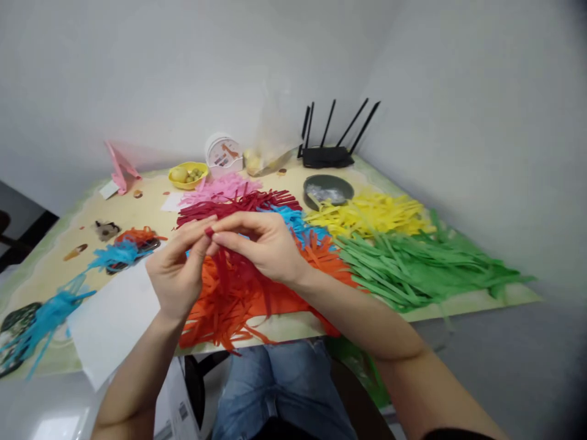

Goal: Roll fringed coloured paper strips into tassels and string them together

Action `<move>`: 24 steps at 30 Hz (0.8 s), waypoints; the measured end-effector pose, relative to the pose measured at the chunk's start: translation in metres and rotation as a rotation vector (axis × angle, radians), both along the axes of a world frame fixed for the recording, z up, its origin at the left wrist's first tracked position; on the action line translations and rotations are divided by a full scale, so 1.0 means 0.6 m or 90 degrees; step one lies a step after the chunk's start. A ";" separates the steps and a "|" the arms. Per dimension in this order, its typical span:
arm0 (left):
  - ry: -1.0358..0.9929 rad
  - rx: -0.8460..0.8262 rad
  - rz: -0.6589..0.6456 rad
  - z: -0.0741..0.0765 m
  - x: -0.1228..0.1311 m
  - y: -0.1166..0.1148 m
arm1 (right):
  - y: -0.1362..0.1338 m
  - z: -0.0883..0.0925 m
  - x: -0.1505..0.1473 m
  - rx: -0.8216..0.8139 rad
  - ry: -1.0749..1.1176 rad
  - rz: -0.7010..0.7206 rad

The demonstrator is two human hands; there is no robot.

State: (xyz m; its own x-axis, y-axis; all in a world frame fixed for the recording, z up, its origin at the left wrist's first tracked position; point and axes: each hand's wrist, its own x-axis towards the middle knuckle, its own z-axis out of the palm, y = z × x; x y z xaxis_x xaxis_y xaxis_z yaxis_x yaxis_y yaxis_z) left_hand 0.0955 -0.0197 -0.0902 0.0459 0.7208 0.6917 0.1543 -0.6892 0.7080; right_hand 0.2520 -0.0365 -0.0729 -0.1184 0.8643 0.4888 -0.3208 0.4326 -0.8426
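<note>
the left hand (177,275) and the right hand (268,247) both pinch the top end of a dark red paper strip (210,233) at their fingertips, just above the orange strips (220,311) on the tabletop (147,214); it looks light, limp and easily torn, best gripped gently near that end.

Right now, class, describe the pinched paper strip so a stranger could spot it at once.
On the tan table, paper strips lie in piles by colour, the orange pile nearest. Above it, the left hand and right hand meet fingertip to fingertip. The dark red strip pinched between them is held up, not lying in a pile.
</note>
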 end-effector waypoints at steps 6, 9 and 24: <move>-0.103 -0.123 -0.001 0.009 0.038 0.060 | 0.051 0.001 0.003 0.071 -0.142 -0.209; -0.123 -0.124 0.011 -0.003 0.064 0.088 | 0.068 -0.013 0.014 0.127 -0.232 -0.258; -0.260 -0.197 -0.028 0.004 0.024 0.178 | 0.296 -0.172 0.503 -0.436 -0.901 -0.541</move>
State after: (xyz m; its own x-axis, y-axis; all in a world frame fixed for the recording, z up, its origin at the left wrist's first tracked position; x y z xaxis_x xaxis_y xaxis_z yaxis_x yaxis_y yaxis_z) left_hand 0.1100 0.0869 -0.0879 -0.1486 0.8981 0.4140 -0.2015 -0.4374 0.8764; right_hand 0.5537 0.1413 -0.1762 0.4542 0.8908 -0.0165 0.8373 -0.4331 -0.3338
